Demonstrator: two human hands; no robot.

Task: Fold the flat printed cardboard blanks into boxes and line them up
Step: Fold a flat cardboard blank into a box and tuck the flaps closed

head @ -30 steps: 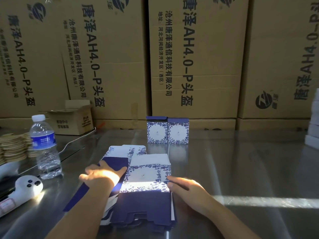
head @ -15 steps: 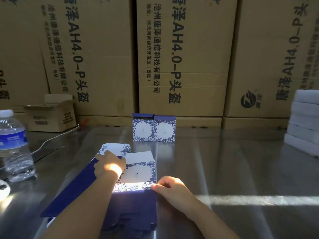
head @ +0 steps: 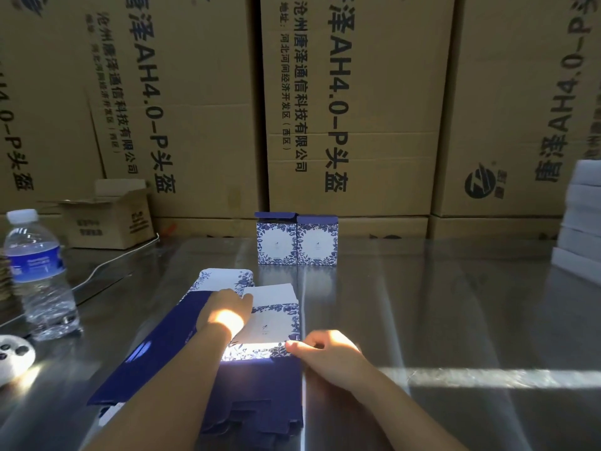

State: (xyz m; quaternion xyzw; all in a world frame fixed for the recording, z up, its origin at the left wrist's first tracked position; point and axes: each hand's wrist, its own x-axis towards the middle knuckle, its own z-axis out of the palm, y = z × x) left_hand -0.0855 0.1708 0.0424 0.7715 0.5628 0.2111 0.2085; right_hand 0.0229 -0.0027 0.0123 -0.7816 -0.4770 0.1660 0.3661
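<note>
Ambient light is dim. A narrow sun band from the right crosses the table (head: 455, 307), overexposing the left hand (head: 224, 315), right hand (head: 325, 353) and top blank (head: 276, 323). Table glare is streaked; frame edges bend.

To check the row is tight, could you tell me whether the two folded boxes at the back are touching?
Touching. The head view shows the left folded box and the right folded box standing flush, with no gap between their sides.

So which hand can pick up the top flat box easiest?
Probably the right hand: its thumb and curled fingers sit at the top blank's right edge, ready to lift it. The left hand rests on top of the pile, steadying it.
</note>
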